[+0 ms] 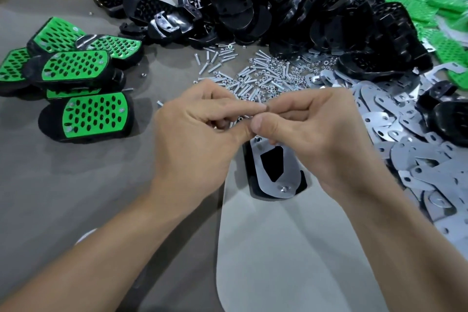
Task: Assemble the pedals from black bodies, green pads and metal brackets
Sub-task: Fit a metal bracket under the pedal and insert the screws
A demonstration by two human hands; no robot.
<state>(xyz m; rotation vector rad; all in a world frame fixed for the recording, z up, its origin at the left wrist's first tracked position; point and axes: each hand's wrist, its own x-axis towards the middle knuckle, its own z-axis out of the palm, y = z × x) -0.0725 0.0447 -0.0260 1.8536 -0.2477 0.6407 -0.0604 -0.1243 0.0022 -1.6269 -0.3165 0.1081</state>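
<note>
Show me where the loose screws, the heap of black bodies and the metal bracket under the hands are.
loose screws (255, 71): head view, middle of the scattered heap.
heap of black bodies (253, 12): head view, a body near its centre.
metal bracket (291, 167): head view, its bare right side.

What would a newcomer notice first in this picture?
The left hand and right hand meet at the centre, pinching a small silver screw above a shiny metal bracket. At the left lie finished pedals with bright green perforated pads; a heap of black plastic bodies fills the top.
</note>
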